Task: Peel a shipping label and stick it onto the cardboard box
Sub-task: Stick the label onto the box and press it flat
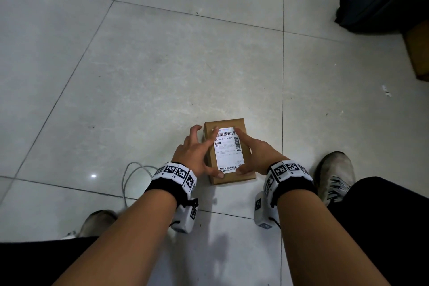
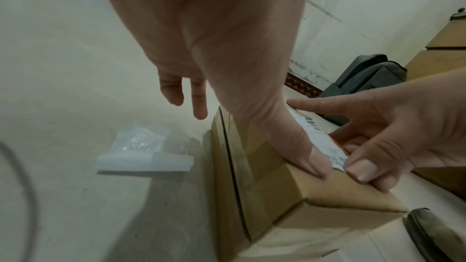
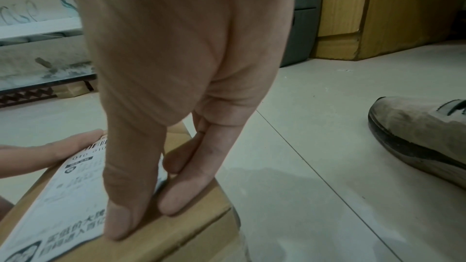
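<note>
Cardboard, stiff and matte: the cardboard box [image 1: 229, 153] sits on the tiled floor [image 1: 139, 76] between your feet, small and probably light, so it may skid if you rub sideways without bracing it. Nearest you, both thumbs press the near edge of the shipping label [image 1: 228, 150], which lies flat on the box's top face, slightly skewed to its edges. Your left hand [image 1: 195, 153] is spread, thumb on the near left corner, index finger stretched to the far left corner, other fingers hanging free off the left side. Your right hand [image 1: 255, 153] mirrors it: thumb on the near right corner, index finger on the far right corner, remaining fingers lying flat along the box's right edge. Neither hand pinches anything. Thin paper creases easily; judged stuck, with smoothing left. Press from centre outward; hold the box by its side walls. Left of the box lie a crumpled clear plastic wrapper [image 2: 148, 146] and a grey cable [image 1: 134, 176].
</note>
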Demonstrator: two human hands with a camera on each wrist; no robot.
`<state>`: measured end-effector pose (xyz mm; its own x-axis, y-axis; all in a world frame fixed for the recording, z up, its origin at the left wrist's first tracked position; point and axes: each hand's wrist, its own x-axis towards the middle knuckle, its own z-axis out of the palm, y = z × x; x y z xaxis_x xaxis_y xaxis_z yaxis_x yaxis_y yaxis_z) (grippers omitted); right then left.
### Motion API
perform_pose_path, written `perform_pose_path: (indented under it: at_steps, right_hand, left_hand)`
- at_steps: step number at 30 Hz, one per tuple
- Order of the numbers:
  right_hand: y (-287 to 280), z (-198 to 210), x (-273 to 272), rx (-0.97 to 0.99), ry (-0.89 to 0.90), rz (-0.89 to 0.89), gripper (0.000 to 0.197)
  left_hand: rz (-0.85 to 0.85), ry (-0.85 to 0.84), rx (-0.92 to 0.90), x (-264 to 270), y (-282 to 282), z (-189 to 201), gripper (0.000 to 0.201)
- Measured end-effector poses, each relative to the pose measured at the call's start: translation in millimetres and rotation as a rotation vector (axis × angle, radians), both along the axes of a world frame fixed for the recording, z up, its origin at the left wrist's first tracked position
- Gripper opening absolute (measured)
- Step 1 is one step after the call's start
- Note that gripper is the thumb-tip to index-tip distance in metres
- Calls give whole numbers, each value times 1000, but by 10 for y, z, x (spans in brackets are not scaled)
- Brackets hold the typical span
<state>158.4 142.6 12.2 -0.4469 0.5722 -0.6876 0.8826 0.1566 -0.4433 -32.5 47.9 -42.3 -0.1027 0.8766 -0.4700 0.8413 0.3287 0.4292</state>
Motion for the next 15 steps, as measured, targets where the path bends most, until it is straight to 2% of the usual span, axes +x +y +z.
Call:
perform_pose_path:
  at_steps: [4, 8, 11, 15]
  right_hand:
    - [-21, -30, 21, -21, 14, 2, 126]
    - [-26, -148, 82, -80, 90, -80, 129]
    - [-31, -212, 127, -193, 184, -148, 125]
    - [-68, -249, 134, -211, 258, -226, 115]
  left_hand:
    - [36, 31, 2, 32, -7, 1, 141]
    - [34, 16, -30, 8, -5, 12, 141]
    - [37, 32, -52, -23, -14, 49, 139]
    - [40, 69, -62, -21, -19, 82, 138]
